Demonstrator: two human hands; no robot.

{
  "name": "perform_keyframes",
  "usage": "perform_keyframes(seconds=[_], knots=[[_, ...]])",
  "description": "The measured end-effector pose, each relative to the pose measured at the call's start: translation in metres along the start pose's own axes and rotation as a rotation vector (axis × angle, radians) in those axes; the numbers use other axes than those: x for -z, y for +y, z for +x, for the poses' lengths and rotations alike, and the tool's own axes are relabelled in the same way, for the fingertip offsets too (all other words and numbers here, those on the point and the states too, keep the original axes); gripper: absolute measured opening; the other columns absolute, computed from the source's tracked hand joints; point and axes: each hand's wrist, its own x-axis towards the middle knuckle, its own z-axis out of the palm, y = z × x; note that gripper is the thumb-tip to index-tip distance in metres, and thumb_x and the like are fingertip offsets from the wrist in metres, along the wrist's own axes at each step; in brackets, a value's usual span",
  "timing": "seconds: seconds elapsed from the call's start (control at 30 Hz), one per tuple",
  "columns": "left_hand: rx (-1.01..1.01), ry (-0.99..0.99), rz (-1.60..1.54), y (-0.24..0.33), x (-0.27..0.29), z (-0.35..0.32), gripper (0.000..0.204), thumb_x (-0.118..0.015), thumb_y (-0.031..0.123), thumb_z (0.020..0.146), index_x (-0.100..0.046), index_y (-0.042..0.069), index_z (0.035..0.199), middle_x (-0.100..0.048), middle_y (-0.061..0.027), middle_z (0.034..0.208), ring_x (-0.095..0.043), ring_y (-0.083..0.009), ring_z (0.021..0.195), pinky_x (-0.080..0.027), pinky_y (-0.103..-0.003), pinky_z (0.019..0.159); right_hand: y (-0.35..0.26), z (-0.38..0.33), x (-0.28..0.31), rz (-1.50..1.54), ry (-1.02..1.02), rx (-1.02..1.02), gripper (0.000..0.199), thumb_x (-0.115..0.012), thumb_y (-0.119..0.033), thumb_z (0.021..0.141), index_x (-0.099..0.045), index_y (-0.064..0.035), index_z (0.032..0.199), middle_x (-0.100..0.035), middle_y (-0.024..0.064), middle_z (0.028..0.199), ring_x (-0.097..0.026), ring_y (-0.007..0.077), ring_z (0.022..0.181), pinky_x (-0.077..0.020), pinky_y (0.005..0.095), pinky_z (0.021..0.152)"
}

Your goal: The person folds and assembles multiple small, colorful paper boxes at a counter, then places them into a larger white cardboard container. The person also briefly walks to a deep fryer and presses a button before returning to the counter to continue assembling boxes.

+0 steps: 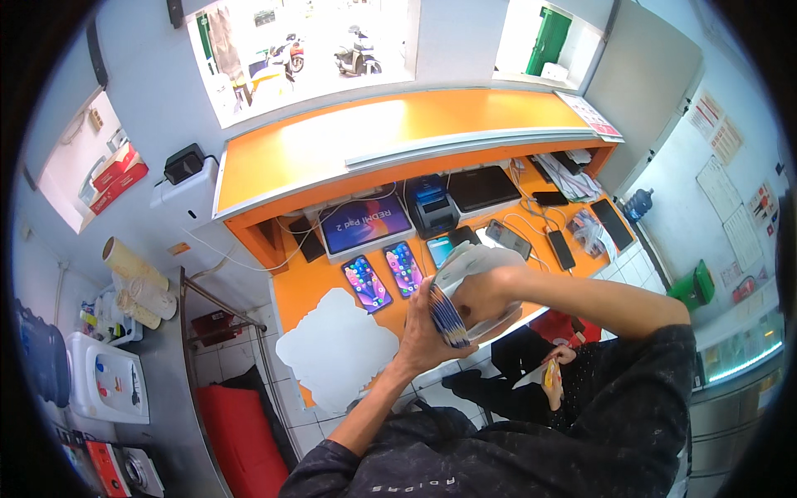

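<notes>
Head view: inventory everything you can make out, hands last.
held stack: 1, blue-edged, centre
plastic: 1, translucent, beside stack
two-level counter: 1, orange, middle
lit phones: 2, pink-purple, counter's left
flat item: 1, white, counter's left front
other phones: several, mixed, counter's right
box: 1, purple-faced, counter's back left
device: 1, black-blue, counter's back
scooters: 2 or more, mixed, outdoors
container: 1, green, far right
floor item: 1, red, lower left
other person's hands: 2, bare, lower right
left hand: 1, bare, on stack
right hand: 1, bare, at plastic
</notes>
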Motion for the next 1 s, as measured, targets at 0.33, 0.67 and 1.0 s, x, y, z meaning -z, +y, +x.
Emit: perform_keyframes(seconds=[0.33, 0.67, 1.0], knots=[[-0.247, 0.093, 0.153, -0.045, -0.014, -0.020, 0.147, -0.095, 0.036, 0.052, 0.008, 0.012, 0.154, -0.019, -0.0278, 0.149, -0.024, -0.0474, 0.138, -0.029, -0.055, 0.112, -0.085, -0.168, -0.017, 0.307, 1.306, -0.057, 0.028, -0.067, -0.015, 0.082, -0.064, 0.0030, 0.103, -0.066, 0.0176, 0.091, -0.066, 0.0339, 0.086, -0.0514, 0.0370, 0.080], [-0.084, 0.020, 0.100, -0.049, 0.003, -0.008, 0.150, -0.097, 0.032, 0.042, 0.001, 0.017, 0.154, -0.011, -0.0274, 0.152, -0.015, -0.0489, 0.141, -0.026, -0.053, 0.114, -0.093, 0.004, -0.159, 1.038, 0.170, 0.341, 0.032, -0.062, -0.028, 0.094, -0.067, -0.0009, 0.110, -0.070, 0.0133, 0.093, -0.068, 0.0208, 0.077, -0.0539, 0.0337, 0.078], [0.749, 0.194, 0.459, -0.115, 0.148, -0.184, 0.059, -0.070, 0.015, 0.079, -0.048, 0.001, 0.132, -0.039, -0.0296, 0.138, -0.032, -0.0427, 0.134, -0.027, -0.051, 0.112, -0.119, 0.248, -0.217, 0.670, 1.158, -0.506, 0.067, -0.072, -0.029, 0.083, -0.044, 0.0054, 0.133, -0.046, 0.0274, 0.133, -0.046, 0.0410, 0.122, -0.0406, 0.0472, 0.101]])
